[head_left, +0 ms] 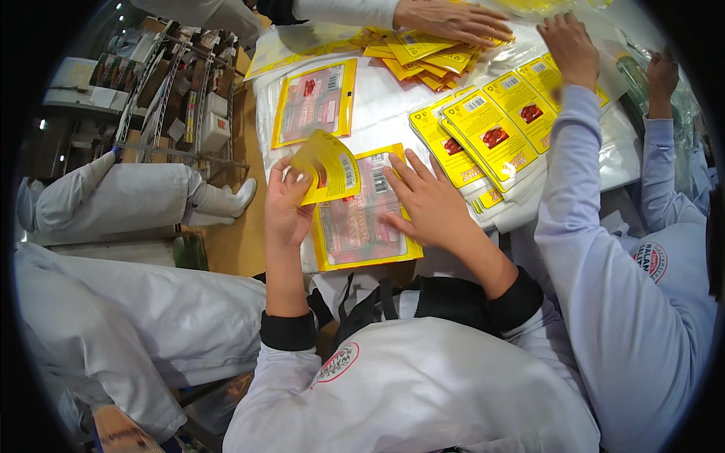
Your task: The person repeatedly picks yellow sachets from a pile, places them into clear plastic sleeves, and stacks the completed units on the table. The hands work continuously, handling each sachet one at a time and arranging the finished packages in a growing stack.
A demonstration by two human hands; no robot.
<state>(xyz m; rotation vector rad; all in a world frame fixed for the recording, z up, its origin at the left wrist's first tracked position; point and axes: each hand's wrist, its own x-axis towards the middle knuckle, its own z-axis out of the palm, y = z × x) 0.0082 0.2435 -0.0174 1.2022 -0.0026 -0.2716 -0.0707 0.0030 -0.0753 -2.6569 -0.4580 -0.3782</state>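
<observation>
A white-covered table [381, 113] is carrying everything. On its right, overlapping yellow printed sheets [483, 113] are lying stacked; farther off, a yellow packet pile [434, 60] is sitting. A yellow-bordered pouch [366, 226] is lying flat at the near edge, with a similar far-left pouch [313, 102] resting beyond it. The right hand [430, 200] is lying spread over the near pouch's right side, grasping nothing. The left hand [287, 204] is pinching a curled yellow label [325, 162] over that pouch's far left part; whether they are touching underneath is not showing. If this is label placing, the right hand should be holding the pouch flat, the left squaring the label's edge before smoothing outward, avoiding creases.
</observation>
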